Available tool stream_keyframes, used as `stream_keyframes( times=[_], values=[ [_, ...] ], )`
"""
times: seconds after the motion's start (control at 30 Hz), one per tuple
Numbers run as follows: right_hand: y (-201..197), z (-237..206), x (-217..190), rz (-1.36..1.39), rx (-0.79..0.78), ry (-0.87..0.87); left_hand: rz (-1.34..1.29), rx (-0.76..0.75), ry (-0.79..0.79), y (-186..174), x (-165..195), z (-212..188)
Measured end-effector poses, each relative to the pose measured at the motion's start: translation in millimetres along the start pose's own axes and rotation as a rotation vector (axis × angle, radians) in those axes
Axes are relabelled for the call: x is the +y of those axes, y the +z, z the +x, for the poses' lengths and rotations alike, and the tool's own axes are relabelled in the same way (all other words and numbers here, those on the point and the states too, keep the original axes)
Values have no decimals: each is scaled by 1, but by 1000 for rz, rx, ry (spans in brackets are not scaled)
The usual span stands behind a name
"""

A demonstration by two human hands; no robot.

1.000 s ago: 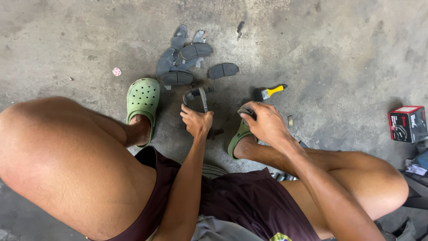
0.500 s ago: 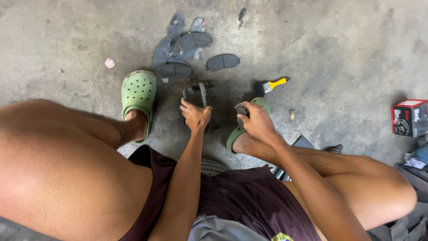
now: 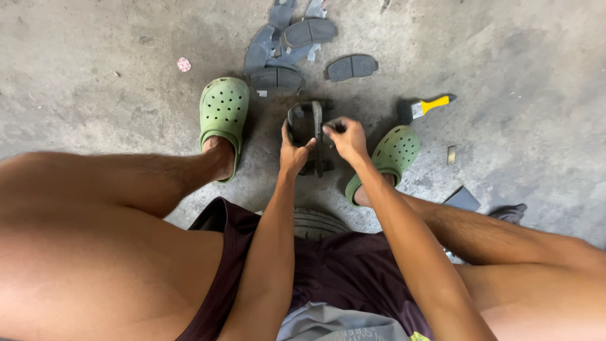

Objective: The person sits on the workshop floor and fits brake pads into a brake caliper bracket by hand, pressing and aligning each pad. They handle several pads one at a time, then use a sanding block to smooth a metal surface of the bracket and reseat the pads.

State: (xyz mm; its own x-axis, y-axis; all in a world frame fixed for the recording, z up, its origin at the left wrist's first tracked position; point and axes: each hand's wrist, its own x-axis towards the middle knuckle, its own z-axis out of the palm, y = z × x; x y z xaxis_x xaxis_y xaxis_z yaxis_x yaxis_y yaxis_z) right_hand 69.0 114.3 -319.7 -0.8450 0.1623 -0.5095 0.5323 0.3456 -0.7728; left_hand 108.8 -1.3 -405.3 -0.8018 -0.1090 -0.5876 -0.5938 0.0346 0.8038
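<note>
Both our hands clamp the dark grey metal brake pad set (image 3: 307, 132): left hand (image 3: 291, 151) at its lower edge, right hand (image 3: 346, 136) pinching the top; looks rigid, heavy, dusty, so grip the edges.

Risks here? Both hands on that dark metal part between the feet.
1. Both hands, left hand and right hand, grip the dark metal part bare; fingers might get pinched or scraped on its edges.
2. It stands on edge on the concrete floor; if it tips, the foot in the right green clog seems exposed.
3. Loose brake pads and a yellow-handled brush lie close by, easy to kick or step on.
</note>
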Motion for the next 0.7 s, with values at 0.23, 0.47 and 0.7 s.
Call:
stream_keyframes(
  times=[0.23,0.47,0.7],
  values=[
    [13,7,-5,-206,72,-60,38,-43,-42,-3,-18,-8],
    [14,-27,13,-385,-73,87,-121,-110,136,-2,-30,-11],
    [14,-32,17,-349,8,-19,-31,-64,-5,-4,-36,-13]
  ],
)
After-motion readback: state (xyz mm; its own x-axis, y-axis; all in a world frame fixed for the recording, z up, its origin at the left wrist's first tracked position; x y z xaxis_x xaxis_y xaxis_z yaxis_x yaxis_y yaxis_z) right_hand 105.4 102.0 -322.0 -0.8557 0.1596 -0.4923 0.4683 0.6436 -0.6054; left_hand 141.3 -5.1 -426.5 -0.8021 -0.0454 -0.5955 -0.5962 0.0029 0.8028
